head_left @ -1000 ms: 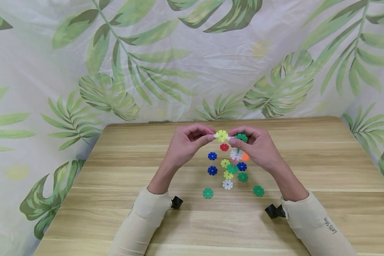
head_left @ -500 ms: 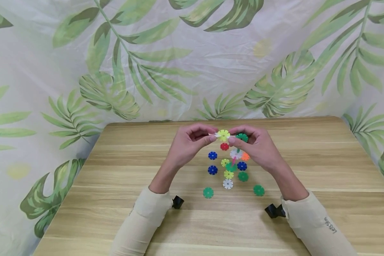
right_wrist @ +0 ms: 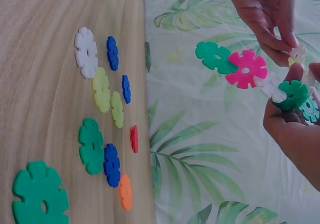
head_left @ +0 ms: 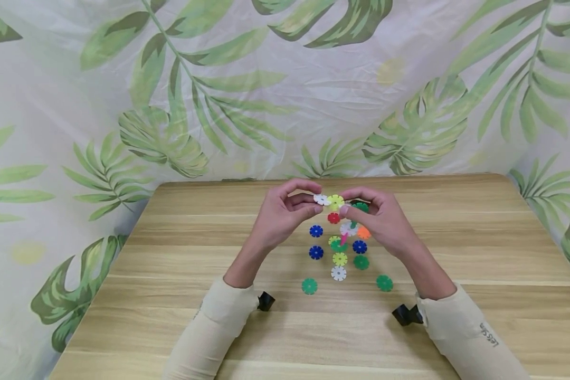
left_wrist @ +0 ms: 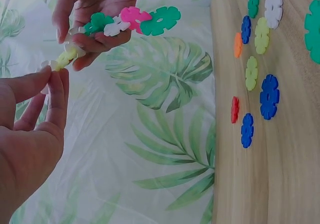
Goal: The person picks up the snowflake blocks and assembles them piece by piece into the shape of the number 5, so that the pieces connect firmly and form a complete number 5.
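Note:
Both hands are raised over the table's far part, with a chain of notched plastic snowflake discs between them. My left hand [head_left: 282, 214] pinches a white disc [head_left: 321, 200] at the chain's left end. It meets a yellow disc [head_left: 335, 202] in the middle. On the other side, my right hand [head_left: 382, 219] grips the chain near the yellow disc, its thumb and fingers hiding part of a white disc. From this hand hangs a branch: a green disc [right_wrist: 292, 95], a white disc [right_wrist: 270, 88], a pink disc [right_wrist: 246, 69] and a green end disc [right_wrist: 214, 57].
Loose discs lie on the wooden table [head_left: 171, 316] below the hands: blue [head_left: 315, 253], red [head_left: 333, 218], orange [head_left: 363, 232], yellow [head_left: 339, 259], white [head_left: 339, 273] and several green [head_left: 385, 283]. A leaf-print cloth [head_left: 247, 105] hangs behind the table.
The white disc at the left hand has turned, so its flat face now shows. The left fingers have spread a little, the yellow disc has shifted slightly right, and the hanging branch has swung left.

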{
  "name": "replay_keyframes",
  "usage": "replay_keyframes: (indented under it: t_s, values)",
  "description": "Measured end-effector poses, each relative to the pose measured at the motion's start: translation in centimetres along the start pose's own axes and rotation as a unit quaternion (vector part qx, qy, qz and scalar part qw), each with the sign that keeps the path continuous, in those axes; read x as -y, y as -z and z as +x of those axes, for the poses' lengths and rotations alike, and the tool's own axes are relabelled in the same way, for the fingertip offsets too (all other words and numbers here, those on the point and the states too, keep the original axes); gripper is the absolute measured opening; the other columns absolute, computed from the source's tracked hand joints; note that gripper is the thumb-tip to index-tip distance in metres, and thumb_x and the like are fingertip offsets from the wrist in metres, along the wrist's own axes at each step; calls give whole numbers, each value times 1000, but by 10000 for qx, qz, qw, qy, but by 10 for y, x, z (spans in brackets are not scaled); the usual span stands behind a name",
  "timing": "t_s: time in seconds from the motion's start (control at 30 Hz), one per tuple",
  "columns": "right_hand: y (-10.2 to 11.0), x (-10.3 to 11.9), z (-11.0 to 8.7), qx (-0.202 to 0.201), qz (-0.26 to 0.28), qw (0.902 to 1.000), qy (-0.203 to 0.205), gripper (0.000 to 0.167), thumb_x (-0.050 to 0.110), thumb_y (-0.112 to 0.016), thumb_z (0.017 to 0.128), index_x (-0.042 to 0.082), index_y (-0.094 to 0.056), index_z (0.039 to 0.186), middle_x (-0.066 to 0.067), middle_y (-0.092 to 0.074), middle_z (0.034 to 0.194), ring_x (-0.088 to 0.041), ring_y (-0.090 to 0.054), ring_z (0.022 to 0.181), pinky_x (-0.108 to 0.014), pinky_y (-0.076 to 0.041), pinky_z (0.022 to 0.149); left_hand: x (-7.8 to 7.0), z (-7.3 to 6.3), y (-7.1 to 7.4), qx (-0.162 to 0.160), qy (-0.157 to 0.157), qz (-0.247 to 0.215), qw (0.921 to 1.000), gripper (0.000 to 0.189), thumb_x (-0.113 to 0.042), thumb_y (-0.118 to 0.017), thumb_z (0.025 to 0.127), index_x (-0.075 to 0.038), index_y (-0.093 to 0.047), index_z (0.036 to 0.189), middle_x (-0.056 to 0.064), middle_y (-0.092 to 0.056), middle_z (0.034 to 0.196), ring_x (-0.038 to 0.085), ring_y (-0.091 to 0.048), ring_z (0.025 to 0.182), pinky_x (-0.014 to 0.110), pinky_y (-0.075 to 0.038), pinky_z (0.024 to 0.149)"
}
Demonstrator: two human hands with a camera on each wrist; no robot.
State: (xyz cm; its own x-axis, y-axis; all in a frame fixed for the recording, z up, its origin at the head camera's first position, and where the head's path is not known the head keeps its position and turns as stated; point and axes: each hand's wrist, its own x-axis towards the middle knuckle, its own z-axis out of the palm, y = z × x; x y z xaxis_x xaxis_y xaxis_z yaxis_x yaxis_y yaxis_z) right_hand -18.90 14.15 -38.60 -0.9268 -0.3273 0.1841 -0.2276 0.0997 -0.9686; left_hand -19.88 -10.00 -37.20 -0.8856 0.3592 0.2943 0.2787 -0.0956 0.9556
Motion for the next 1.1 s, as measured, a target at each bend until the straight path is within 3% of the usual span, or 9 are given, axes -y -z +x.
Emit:
replay_keyframes:
  t_s: [0.2, 0.43, 0.57, 0.7, 0.93, 1.1]
  values:
    - [-2, 0, 0, 137, 124, 9998, -51, 28, 7, -70, 104, -5, -69, 129, 8, -79, 100, -12, -76, 95, -23, -61, 91, 4, 1, -5, -178, -220, 140, 9995, 30, 16, -70, 93, 13, -65, 123, 8, -67, 114, 12, -74, 96, 31, -67, 87]
    - [-3, -1, -1, 118, 96, 9999, -70, 26, 12, -69, 106, -2, -70, 127, 6, -79, 99, -22, -75, 97, -26, -62, 92, 7, 0, -10, -152, -326, 311, 9989, 24, 13, -73, 93, 11, -68, 116, 20, -68, 112, 15, -74, 94, 29, -66, 87]
    - [-4, -1, -1, 75, 6, 10000, 28, 22, 13, -68, 106, 0, -73, 124, 5, -76, 96, -25, -70, 91, -26, -60, 81, 9, -1, -11, -102, -360, 361, 9986, 20, 13, -72, 94, 11, -68, 113, 25, -68, 110, 14, -75, 90, 27, -65, 84]
    - [-2, -1, -1, 26, -27, 10000, 53, 20, 14, -68, 106, 2, -74, 121, 5, -74, 89, -18, -64, 81, -26, -57, 71, 11, -1, -12, -26, -316, 416, 9986, 23, 12, -73, 94, 10, -68, 116, 23, -69, 113, 15, -75, 92, 26, -64, 83]
    - [7, 1, 0, -249, -118, 9996, -48, 18, 19, -70, 105, 7, -76, 119, -5, -71, 89, -22, -64, 79, -25, -56, 68, 7, -1, -8, -161, -16, 421, 9990, 27, 7, -76, 94, 8, -69, 120, 18, -71, 115, 15, -75, 98, 28, -65, 88]
    - [13, 2, -1, -328, -77, 9994, 50, 18, 17, -70, 106, 6, -75, 119, 1, -70, 86, -19, -62, 77, -25, -55, 66, 4, -1, -2, -278, -43, 609, 9977, 28, 3, -78, 93, 4, -71, 120, 17, -70, 116, 17, -76, 100, 33, -65, 94]
